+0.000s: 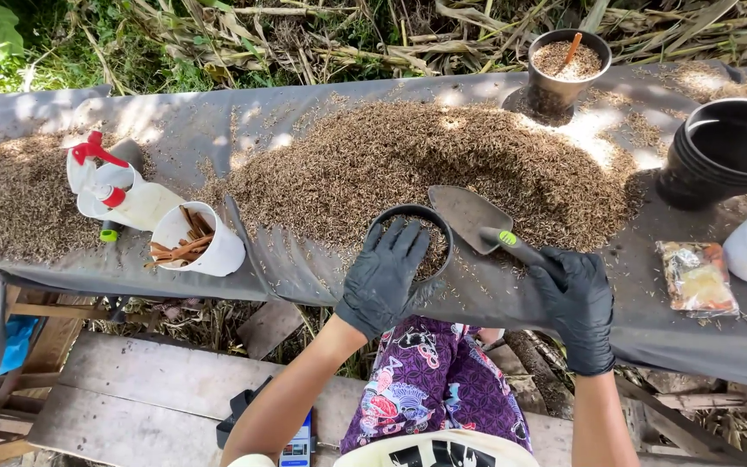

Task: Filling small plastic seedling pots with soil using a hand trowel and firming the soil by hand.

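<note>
Black-gloved hands (386, 277), metal trowel (469, 216), round pot (411, 213)

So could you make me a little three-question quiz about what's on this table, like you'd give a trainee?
1. True or false: the right hand holds a trowel.
2. What rests under the left hand? A) a spray bottle B) a small black pot C) a plastic packet
3. What stands in the white cup left of the pile?

Key
1. True; its blade lies at the pile's near edge.
2. B; the hand covers the pot's mouth.
3. Brown sticks.
</note>
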